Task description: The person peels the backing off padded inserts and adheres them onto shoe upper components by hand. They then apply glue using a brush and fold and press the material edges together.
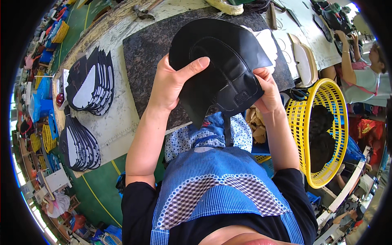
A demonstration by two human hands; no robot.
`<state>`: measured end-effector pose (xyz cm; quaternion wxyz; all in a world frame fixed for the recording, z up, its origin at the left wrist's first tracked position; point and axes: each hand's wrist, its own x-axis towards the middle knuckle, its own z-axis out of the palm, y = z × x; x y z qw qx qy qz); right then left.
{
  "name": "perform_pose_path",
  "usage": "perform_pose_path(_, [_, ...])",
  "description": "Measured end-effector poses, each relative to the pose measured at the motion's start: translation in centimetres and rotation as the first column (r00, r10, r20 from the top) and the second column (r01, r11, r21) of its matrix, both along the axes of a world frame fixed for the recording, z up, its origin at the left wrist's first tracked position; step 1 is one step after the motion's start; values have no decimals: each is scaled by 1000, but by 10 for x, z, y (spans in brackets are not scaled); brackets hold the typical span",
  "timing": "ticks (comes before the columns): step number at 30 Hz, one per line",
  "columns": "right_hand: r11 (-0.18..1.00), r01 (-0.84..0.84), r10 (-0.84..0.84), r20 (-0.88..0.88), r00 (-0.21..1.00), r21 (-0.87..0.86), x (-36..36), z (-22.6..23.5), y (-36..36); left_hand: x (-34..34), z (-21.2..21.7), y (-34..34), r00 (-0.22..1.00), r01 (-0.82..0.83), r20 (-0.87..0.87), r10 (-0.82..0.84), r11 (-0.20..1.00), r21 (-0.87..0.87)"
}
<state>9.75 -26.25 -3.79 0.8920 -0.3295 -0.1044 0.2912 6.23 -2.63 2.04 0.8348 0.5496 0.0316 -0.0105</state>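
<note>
Head view: a black leather upper (222, 61) is held up above the dark stone slab (151, 53), over the lap. The left hand (173, 79) is clamped on its left edge, thumb across the face. The right hand (267, 92) is pinched on its lower right edge. Two stacks of cut pieces (92, 81) lie on the bench at left. A yellow basket (326, 134) stands at right.

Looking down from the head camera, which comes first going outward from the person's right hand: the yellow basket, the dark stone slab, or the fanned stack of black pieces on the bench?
From the right hand, which grips the black shoe piece:
1. Dark stone slab, just behind and beneath the hands.
2. Yellow basket, off to the right beside the bench.
3. Fanned stack, far over on the left of the bench.
</note>
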Motion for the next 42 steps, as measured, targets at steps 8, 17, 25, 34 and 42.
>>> perform_pose_path(8, [985,147,-149,16,989,93,-13,-9,23,-2,5,8,937,-234,312,157,946,226])
perform_pose_path(17, [806,449,-260,451,854,-385,-18,9,65,-21,1,-16,910,-309,412,-36,603,736])
perform_pose_path(25, [707,416,100,663,742,-572,13,51,85,-14,15,22,995,-63,95,-4,728,683])
perform_pose_path(34, [567,642,334,856,394,-516,25,65,128,-13,11,52,979,-203,158,129,542,815])
perform_pose_path(42, [483,741,164,880,447,-466,10,27,141,-10,-24,61,965,-242,99,242,682,690])
